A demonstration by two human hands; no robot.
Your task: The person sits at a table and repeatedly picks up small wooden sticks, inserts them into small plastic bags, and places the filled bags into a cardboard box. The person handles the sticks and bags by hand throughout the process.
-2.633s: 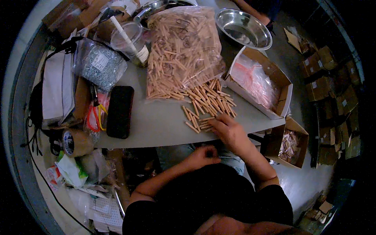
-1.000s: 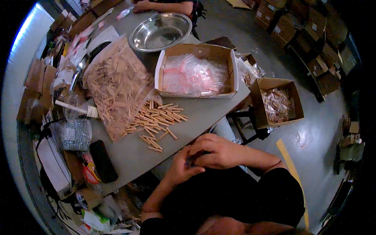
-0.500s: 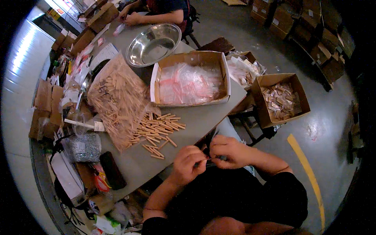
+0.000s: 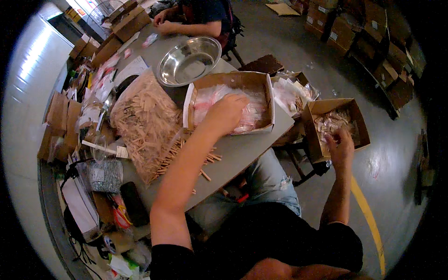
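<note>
My left hand (image 4: pixel 227 114) reaches into a shallow white-edged cardboard box (image 4: pixel 273 105) of clear plastic bags (image 4: pixel 254 114) with pinkish-red edges. Its fingers bend down onto the bags and their tips are hidden, so a grip cannot be made out. Off to the right, my right hand (image 4: pixel 343 148) is over the near side of a brown carton (image 4: pixel 322 154) that holds many small bagged pieces (image 4: pixel 332 122). Its fingers are bent but apart, and I see nothing held in them. Wooden dowels (image 4: pixel 212 157) lie loose on the table, partly behind my left forearm.
A large clear bag of dowels (image 4: pixel 147 123) lies on the table (image 4: pixel 242 151) beside a steel bowl (image 4: pixel 189 65). A bag of small metal parts (image 4: pixel 106 175) and a black case (image 4: pixel 134 203) are at the left. Across the table sits a person (image 4: pixel 200 23). Stacked cartons (image 4: pixel 343 35) stand far right.
My hands were together above my lap, pinching something small. They have parted: the left has moved up into the box of plastic bags, the right out to the brown carton.
</note>
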